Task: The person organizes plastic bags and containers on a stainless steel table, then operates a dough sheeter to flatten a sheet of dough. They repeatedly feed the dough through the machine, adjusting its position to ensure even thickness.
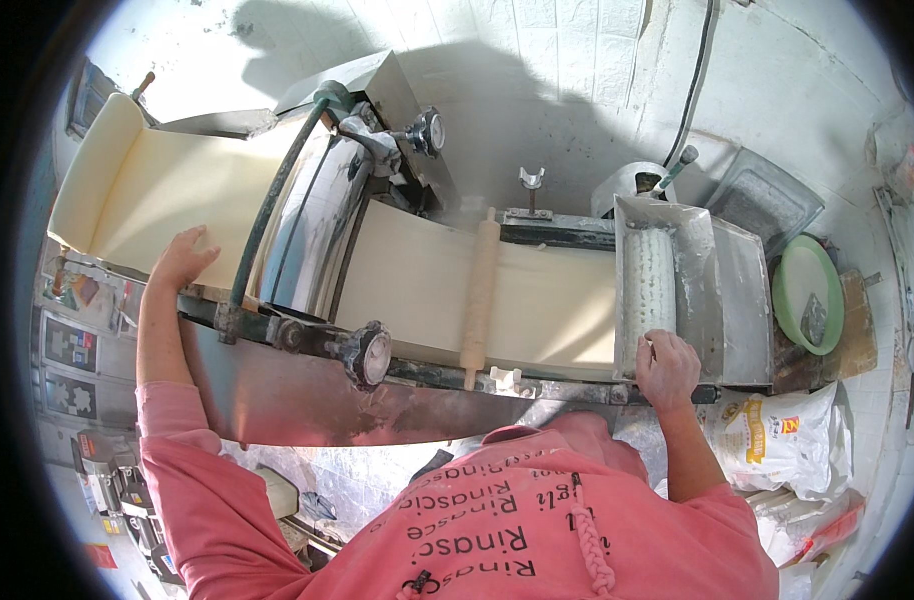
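A wide sheet of pale dough [407, 275] runs through a dough sheeter with shiny metal rollers [317, 220]. At the left its end rises in a thick curved fold [102, 180]. My left hand [185, 257] rests at the near edge of that left stretch, fingers spread and holding nothing. Across the middle of the sheet lies a wooden rolling pin [480, 300]. On the right, a white, floury cylinder [650, 275] sits in a metal trough [692, 285]. My right hand [667, 370] is closed at the cylinder's near end; what its fingers grip is hidden.
Two round-dialled knobs [365, 355] [425, 132] flank the rollers, with a curved bar [277, 205] across the dough. Right of the trough stand a green basin [809, 295] and a grey tray [764, 203]. White sacks [787, 435] lie below them.
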{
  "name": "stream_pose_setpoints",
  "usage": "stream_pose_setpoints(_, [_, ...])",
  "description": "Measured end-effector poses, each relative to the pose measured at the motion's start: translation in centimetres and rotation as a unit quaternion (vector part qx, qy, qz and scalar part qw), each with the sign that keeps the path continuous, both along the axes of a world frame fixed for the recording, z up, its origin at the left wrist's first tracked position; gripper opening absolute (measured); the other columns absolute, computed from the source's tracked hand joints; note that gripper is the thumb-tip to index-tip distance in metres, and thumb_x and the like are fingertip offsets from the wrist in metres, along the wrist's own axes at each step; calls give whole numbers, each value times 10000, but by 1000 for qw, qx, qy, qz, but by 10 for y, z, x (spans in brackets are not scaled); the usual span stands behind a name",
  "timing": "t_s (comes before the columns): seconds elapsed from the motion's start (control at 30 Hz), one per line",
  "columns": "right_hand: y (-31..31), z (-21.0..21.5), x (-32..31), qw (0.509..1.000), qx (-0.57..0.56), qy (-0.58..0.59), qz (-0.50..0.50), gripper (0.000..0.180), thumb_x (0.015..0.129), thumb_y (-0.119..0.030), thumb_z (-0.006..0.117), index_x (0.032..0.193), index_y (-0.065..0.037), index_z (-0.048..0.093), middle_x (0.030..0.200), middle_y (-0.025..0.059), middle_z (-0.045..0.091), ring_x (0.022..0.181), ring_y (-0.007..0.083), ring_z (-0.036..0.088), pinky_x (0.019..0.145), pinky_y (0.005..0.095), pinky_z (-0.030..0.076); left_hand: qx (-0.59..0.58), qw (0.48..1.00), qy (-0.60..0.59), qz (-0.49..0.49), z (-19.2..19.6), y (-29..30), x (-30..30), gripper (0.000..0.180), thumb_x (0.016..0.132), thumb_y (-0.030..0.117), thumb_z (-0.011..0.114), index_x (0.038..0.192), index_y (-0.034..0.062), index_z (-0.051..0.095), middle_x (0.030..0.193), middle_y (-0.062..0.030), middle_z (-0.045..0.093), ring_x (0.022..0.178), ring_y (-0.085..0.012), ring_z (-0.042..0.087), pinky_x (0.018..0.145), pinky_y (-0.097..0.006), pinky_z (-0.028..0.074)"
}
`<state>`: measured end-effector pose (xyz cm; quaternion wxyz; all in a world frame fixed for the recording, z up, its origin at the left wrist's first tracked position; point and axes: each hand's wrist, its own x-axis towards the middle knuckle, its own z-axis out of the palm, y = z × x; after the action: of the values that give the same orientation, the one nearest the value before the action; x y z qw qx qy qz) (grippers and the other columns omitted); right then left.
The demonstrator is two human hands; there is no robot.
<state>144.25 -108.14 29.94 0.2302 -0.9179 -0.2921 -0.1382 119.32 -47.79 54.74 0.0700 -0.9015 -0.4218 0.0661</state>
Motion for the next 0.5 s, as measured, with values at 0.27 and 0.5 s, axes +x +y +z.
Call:
stream_pose_setpoints(0.27, [-1, -3, 1, 1000, 3, -6, -1, 120, 812, -204, 607, 836, -90, 634, 762, 107, 647, 709, 294, 630, 660, 417, 467, 9, 1000, -4, -11, -2, 4, -1, 637, 823, 398, 649, 1337, 53, 497, 1374, -190, 476, 1294, -310, 431, 1088, -378, 334])
stream_pose_setpoints(0.5, [-1, -4, 1, 1000, -2, -6, -6, 128, 812, -208, 607, 829, -85, 639, 765, 107, 645, 707, 295, 627, 661, 417, 468, 11, 1000, -21, -11, 0, -1, 0, 611, 821, 371, 651, 1325, 53, 513, 1352, -188, 498, 1274, -309, 456, 1072, -381, 353])
